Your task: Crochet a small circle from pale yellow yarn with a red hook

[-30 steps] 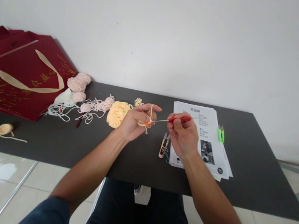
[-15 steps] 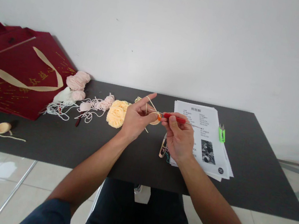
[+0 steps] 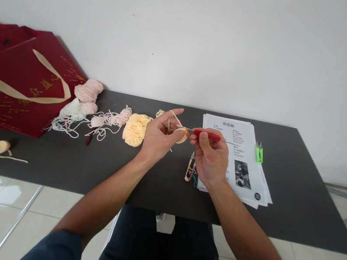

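Note:
My left hand (image 3: 158, 138) pinches a small cream crochet piece (image 3: 181, 138) between thumb and fingers, with an orange bit at its right edge. Its index finger is raised, and pale yarn (image 3: 175, 117) runs over it. In my right hand (image 3: 210, 156) is a crochet hook with a red handle (image 3: 206, 134), held like a pen. The hook's thin metal shaft points left to the work; whether its tip is in a stitch I cannot tell. A yellow yarn ball (image 3: 135, 130) lies just left of my left hand.
Printed sheets (image 3: 247, 142) lie under my right hand, with green thread snips (image 3: 259, 152) on them and another pair of snips (image 3: 190, 168) beside. Pink and white yarn (image 3: 88, 91), a dark red bag (image 3: 19, 77) and a cream crochet cup (image 3: 0, 147) are at left.
My right hand and the red-handled hook have shifted slightly right, away from my left hand. The left hand keeps its pinch, and the whole view has tilted a little.

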The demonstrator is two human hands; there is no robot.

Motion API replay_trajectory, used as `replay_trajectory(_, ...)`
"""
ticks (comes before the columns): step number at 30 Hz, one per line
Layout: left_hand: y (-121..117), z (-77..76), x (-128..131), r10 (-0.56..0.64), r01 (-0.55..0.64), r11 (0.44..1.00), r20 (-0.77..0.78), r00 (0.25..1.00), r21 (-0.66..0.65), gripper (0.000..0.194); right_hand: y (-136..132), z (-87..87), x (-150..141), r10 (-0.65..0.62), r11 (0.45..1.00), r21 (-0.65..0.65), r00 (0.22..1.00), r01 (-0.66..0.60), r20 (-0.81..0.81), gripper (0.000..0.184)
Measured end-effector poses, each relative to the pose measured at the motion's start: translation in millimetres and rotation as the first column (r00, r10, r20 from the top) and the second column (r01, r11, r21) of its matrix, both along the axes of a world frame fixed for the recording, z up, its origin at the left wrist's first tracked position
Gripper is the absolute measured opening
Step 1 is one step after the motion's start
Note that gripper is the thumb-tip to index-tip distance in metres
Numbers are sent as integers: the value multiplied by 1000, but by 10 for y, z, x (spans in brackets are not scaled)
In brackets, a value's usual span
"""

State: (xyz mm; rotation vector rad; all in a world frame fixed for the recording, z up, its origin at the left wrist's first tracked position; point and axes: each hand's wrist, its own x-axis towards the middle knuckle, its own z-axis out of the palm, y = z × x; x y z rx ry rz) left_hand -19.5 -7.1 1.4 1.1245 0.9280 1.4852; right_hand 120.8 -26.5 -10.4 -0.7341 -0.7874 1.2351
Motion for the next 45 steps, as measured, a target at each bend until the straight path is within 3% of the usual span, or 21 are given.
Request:
replay_trajectory(10,5,-5,-2,47,-47,999,-20,999,-8,56,12,28,70,-79,992,108,995,71,67,20)
replay_trajectory(20,1,-1,-8,70,-69,998,-31,997,9,52,10,1,105,-117,982,158,988,101,99,13)
replay_trajectory(45,9,-35,-5,160,-153,986,-92,983,72,47,35,-23,86,-94,987,135,994,84,63,16)
